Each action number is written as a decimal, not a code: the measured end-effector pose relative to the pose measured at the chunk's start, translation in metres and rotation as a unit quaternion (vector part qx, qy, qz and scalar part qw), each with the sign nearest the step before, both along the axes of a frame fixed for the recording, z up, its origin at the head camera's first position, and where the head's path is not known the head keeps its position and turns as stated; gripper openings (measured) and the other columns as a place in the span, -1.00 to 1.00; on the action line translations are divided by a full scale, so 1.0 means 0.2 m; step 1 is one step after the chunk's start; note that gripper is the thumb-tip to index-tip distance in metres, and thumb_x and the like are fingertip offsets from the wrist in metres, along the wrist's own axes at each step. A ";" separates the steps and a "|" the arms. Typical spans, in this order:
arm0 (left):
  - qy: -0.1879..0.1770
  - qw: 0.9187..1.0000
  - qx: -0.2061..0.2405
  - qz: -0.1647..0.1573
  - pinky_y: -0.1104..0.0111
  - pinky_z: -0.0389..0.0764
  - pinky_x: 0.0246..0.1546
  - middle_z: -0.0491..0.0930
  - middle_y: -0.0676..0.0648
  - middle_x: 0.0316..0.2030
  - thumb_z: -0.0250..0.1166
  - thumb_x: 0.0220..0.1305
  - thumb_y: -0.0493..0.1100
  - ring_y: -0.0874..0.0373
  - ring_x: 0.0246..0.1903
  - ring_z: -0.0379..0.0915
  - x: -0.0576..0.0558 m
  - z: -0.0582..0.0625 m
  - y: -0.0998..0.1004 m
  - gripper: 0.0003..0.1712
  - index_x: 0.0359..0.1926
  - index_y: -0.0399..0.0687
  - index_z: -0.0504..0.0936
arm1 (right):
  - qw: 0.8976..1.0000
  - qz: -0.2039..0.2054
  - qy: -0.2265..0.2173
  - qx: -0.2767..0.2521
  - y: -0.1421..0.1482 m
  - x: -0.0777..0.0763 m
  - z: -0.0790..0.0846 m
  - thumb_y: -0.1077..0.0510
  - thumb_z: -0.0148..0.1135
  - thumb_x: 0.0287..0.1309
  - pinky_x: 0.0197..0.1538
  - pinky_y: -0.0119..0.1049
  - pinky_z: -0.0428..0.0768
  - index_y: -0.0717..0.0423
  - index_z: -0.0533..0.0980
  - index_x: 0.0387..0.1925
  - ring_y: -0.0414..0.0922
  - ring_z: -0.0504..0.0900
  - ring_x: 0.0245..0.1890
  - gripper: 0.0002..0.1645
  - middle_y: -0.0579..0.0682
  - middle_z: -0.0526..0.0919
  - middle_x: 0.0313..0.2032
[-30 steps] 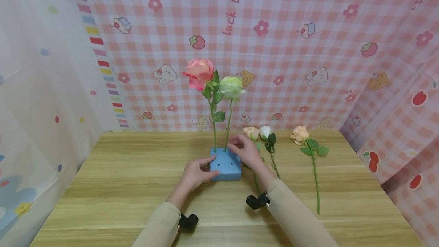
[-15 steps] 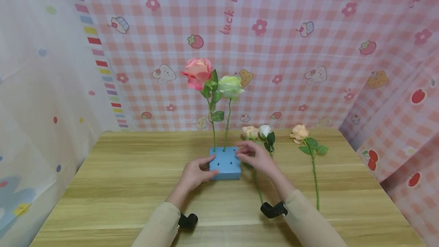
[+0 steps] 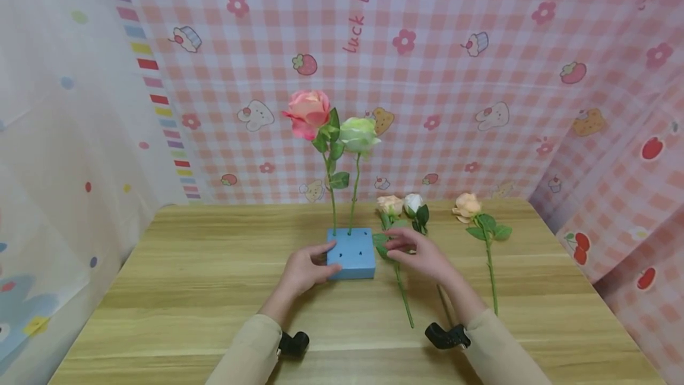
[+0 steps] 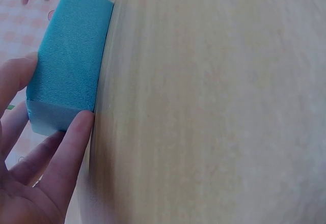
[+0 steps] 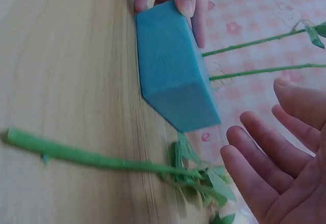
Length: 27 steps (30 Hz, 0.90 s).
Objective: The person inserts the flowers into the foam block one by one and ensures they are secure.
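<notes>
A blue foam block [image 3: 352, 266] with small holes in its top sits mid-table. My left hand [image 3: 306, 269] holds its left side between thumb and fingers, also seen in the left wrist view with fingertips against the block [image 4: 71, 56]. A pink rose [image 3: 309, 114] and a pale green rose [image 3: 359, 134] stand upright with their stems in the block's back holes. My right hand [image 3: 419, 252] hovers right of the block, fingers loosely spread and holding nothing. Under and beside it lies a peach rose [image 3: 390, 205], its green stem [image 5: 91, 157] crossing the right wrist view.
A white rose [image 3: 413, 204] lies beside the peach one, its stem partly hidden by my right hand and forearm. Farther right lies another peach rose [image 3: 467, 207] with green leaves. A pink checked cloth [image 3: 427, 88] hangs behind the wooden table [image 3: 214, 290].
My right hand has drawn away from the green rose's stem, moving right past the block to above the lying roses. The left hand stays on the block.
</notes>
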<state>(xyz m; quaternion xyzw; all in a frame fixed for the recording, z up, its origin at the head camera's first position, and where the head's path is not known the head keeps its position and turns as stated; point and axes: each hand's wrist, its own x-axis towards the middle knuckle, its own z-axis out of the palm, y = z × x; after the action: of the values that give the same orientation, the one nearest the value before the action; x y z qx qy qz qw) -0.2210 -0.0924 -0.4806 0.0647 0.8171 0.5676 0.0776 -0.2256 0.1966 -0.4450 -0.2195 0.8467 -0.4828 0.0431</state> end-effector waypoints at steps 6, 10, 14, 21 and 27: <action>-0.003 1.000 0.000 0.000 0.32 0.71 -0.38 0.47 -0.32 0.18 0.53 0.11 -0.12 0.12 -0.31 0.60 0.00 0.00 0.01 -0.33 0.28 0.03 0.57 | 1.000 -0.007 -0.013 0.005 0.10 0.05 0.00 0.22 0.24 0.35 0.08 0.04 0.56 0.26 0.41 0.28 0.07 0.60 0.01 -0.48 0.21 0.65 0.00; -0.005 1.000 -0.002 0.000 0.32 0.71 -0.38 0.46 -0.33 0.19 0.53 0.11 -0.12 0.12 -0.31 0.60 0.00 0.00 0.01 -0.32 0.28 0.02 0.57 | 0.999 -0.016 -0.026 0.009 0.17 0.09 0.01 0.20 0.25 0.34 0.09 0.02 0.55 0.27 0.39 0.31 0.08 0.59 0.02 -0.44 0.21 0.64 0.02; -0.006 1.000 -0.002 0.000 0.32 0.71 -0.37 0.46 -0.33 0.19 0.53 0.11 -0.12 0.11 -0.28 0.59 0.00 0.00 0.01 -0.32 0.28 0.02 0.57 | 0.999 -0.031 -0.028 0.026 0.23 0.11 0.01 0.19 0.25 0.34 0.09 0.00 0.55 0.27 0.39 0.30 0.08 0.59 0.02 -0.44 0.19 0.65 0.01; -0.004 1.000 -0.002 0.004 0.32 0.71 -0.38 0.47 -0.32 0.19 0.53 0.11 -0.12 0.11 -0.27 0.60 0.00 0.00 0.00 -0.33 0.28 0.03 0.57 | 0.998 -0.040 -0.009 0.039 0.33 0.14 -0.03 0.22 0.27 0.32 0.04 -0.11 0.60 0.37 0.40 0.26 0.12 0.61 -0.01 -0.45 0.24 0.65 -0.03; -0.004 1.000 -0.002 0.004 0.32 0.71 -0.39 0.48 -0.32 0.19 0.54 0.11 -0.12 0.12 -0.29 0.60 0.00 0.00 0.00 -0.33 0.27 0.04 0.57 | 0.998 -0.047 0.010 0.044 0.39 0.15 -0.09 0.27 0.32 0.26 0.03 -0.11 0.61 0.45 0.41 0.19 0.11 0.63 -0.08 -0.46 0.25 0.66 -0.10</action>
<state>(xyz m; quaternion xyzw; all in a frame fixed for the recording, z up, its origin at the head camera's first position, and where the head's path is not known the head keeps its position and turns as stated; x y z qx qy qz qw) -0.2211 -0.0919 -0.4801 0.0590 0.8184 0.5663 0.0782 -0.1955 0.2748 -0.4626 -0.1818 0.8768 -0.4445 0.0217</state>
